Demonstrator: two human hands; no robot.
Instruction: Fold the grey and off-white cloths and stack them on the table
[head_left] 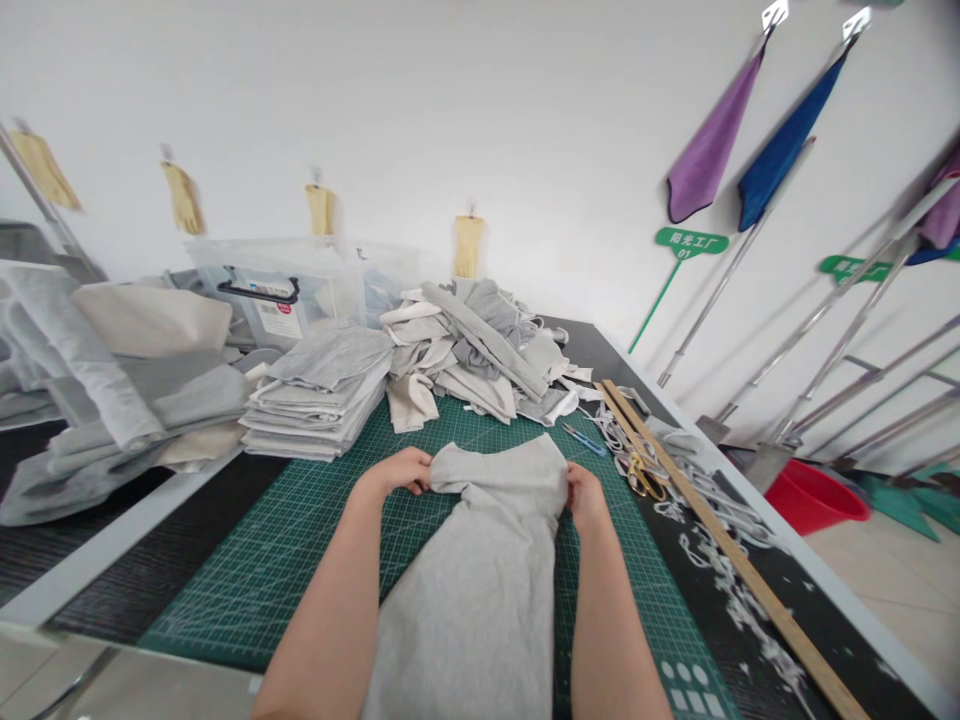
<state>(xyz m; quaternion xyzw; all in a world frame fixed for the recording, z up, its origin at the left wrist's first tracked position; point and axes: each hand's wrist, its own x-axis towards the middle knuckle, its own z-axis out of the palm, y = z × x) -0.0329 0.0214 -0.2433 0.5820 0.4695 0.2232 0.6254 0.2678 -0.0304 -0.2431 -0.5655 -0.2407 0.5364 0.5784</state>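
Note:
A long piece of light grey fabric point(487, 570) lies over the green cutting mat point(232, 580) and runs toward me. Its far end is folded over into a band. My left hand point(401, 470) pinches the left corner of that folded end, fingers closed on the cloth. At the opposite corner, my right hand point(585, 495) grips the edge in the same way, its fingertips partly hidden by the fabric. The cloth between both hands is stretched flat, with some wrinkles just below the fold.
Behind the mat lies a heap of grey cloth pieces point(487, 340), beside a neat folded stack point(319, 395). A clear plastic box point(300, 270) stands at the back left. Along the right are blue-handled snips point(585, 440), gold-handled scissors point(645, 478), a wooden ruler point(720, 540) and fabric scraps.

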